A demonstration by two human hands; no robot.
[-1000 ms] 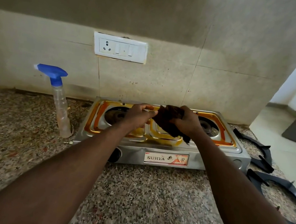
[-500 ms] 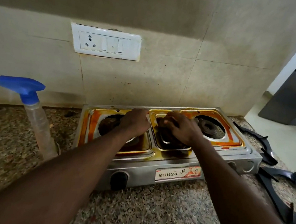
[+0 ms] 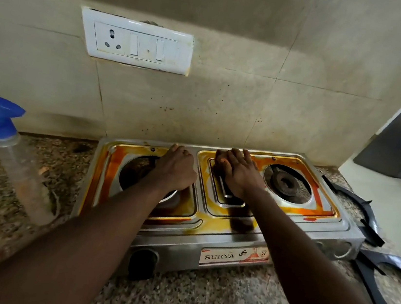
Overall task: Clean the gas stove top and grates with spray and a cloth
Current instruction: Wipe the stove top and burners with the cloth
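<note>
On the speckled granite counter (image 3: 200,302) a two-burner steel gas stove (image 3: 211,237) sits close against the tiled wall (image 3: 225,109). Its long axis runs left to right, slightly skewed, with the right end farther from the camera. The front panel faces the person; a label there reads "SURYA" (image 3: 216,253) in dark capitals, followed by a small logo and red-orange artwork too blurred to read. A black knob (image 3: 142,263) shows on the front left. No other legible writing.

Stove top: heavy orange-yellow staining around both burner wells and along the centre ridge. Right burner (image 3: 285,184) exposed, grate off. Left burner well mostly hidden by the left forearm.

Left hand (image 3: 177,168): closed into a loose fist, knuckles up, resting over the rear right part of the left well. Cannot tell whether it grips anything.

Right hand (image 3: 238,173): fingers extended and pressed flat, palm down, on the central rectangular recess of the top. A dark sliver at the fingertips may be the cloth; too little shows to confirm it.

Spray bottle (image 3: 18,161): clear body, blue trigger head, standing on the counter left of the stove, apart from it, appearing tilted in the wide-angle view, nozzle toward the right.

Two black grates (image 3: 361,216) lie on the counter just right of the stove, one behind the other; the nearer one (image 3: 380,285) is partly cut off by the frame edge.

White switch plate (image 3: 137,42) on the wall above the stove: one three-pin socket, two rocker switches.
</note>
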